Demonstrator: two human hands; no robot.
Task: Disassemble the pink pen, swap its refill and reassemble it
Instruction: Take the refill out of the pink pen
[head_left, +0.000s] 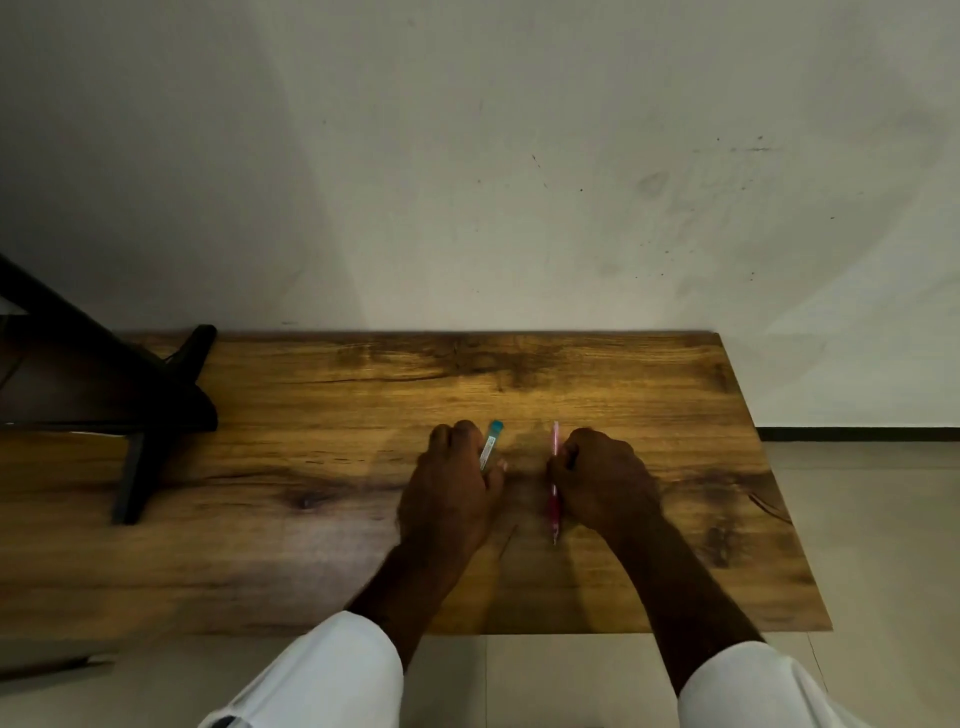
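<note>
Pink pen (555, 488) looks whole in your pinching right hand (602, 480); your left hand (451, 491) grips a blue-capped tube (491, 446). Everything's left.

pink pen (555, 499) middle hidden by right hand (602, 478), black stand (104, 384) cut off left

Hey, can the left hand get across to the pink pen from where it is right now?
Probably yes. The left hand is shut on a blue-capped tube, but only bare table separates it from the pink pen held by the right hand.
</note>
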